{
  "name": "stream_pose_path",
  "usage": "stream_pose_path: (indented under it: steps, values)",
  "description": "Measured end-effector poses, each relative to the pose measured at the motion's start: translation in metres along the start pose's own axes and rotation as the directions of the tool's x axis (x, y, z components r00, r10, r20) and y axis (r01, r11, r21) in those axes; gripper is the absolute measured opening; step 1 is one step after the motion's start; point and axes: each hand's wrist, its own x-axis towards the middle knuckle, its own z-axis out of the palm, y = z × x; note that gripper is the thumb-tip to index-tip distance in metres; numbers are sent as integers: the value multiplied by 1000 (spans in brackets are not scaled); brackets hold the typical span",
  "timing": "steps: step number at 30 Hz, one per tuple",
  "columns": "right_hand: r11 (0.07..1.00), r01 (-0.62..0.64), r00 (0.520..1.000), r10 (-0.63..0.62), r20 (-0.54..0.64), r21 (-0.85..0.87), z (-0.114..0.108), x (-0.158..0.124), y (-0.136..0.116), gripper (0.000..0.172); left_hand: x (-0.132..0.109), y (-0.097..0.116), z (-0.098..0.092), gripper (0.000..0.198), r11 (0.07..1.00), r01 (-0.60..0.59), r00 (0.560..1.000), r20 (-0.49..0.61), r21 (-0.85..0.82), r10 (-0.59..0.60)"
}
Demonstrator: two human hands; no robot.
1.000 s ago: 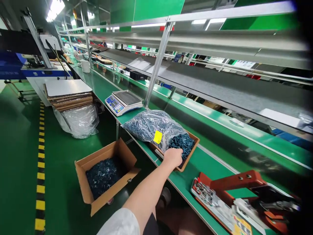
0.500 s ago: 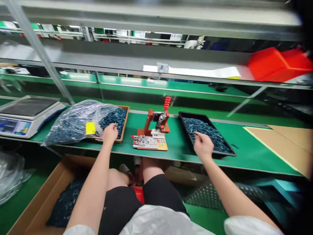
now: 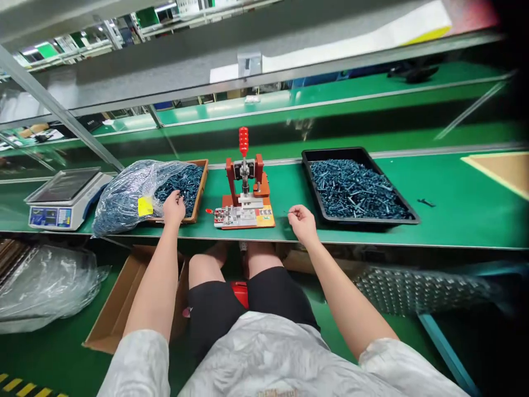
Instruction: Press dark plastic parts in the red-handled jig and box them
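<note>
My left hand (image 3: 174, 208) is closed at the fingertips over the dark blue parts (image 3: 185, 184) in the brown tray (image 3: 202, 190); what it pinches is too small to make out. My right hand (image 3: 303, 223) hovers above the green bench between the clamp fixture and the black tray (image 3: 367, 223), its fingers pinched on a tiny thin piece I cannot identify. Dark blue parts (image 3: 355, 190) fill the black tray. Between my hands stands the fixture (image 3: 243, 215) with its red handle (image 3: 243, 141) upright. A clear bag (image 3: 128, 193) of parts lies partly over the brown tray.
A scale (image 3: 61, 198) sits at the left of the bench (image 3: 454, 220). One loose part (image 3: 426, 203) lies right of the black tray. An open cardboard box (image 3: 119, 309) is below the bench edge. A metal shelf (image 3: 173, 91) crosses above.
My right hand has left the black tray and moved left, toward the fixture. My left hand stays at the brown tray. The camera view has shifted and tilted.
</note>
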Motion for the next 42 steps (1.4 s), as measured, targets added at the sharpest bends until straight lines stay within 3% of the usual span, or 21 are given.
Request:
stream_pose_path:
  steps: [4, 8, 11, 14, 16, 21, 25, 33, 37, 42]
  values:
    - [997, -63, 997, 61, 53, 33, 0, 2, -1, 31, -6, 3, -5, 32, 995, -45, 995, -97, -88, 36]
    - [983, -141, 986, 129, 103, 121, -1, 1, 0, 35, -42, 40, -9, 30, 966, -189, 963, -226, -175, 148]
    - [988, -110, 992, 102, 72, 109, -6, 0, -2, 23, -77, 81, 2, 26, 927, -299, 954, -57, -228, 293]
    - [999, -26, 999, 26, 20, 21, -12, -1, -5, 10, -95, 112, 21, 21, 869, -437, 857, 186, -234, 481]
    - [1000, -12, 1000, 12, 18, -17, -14, -3, -7, 8, -96, 123, 32, 20, 845, -497, 799, 275, -198, 535]
    - [997, -68, 997, 68, 25, 23, -13, -6, -7, 8, -93, 139, 55, 19, 852, -516, 769, 392, -86, 505]
    - [995, -86, 996, 85, 17, 50, -7, -9, -4, 17, -97, 151, 68, 15, 876, -481, 762, 475, -41, 441]
    - [992, -90, 984, 103, 147, -92, -2, -18, -4, 25, -92, 163, 71, 13, 922, -382, 789, 500, -56, 357]
    - [965, 101, 968, -40, 246, -243, 9, -12, -16, 14, -96, 161, 67, 14, 914, -398, 777, 500, -83, 384]
    - [923, 288, 902, -172, 396, -256, 51, 7, -22, 12, -94, 156, 62, 28, 903, -420, 734, 553, -88, 395]
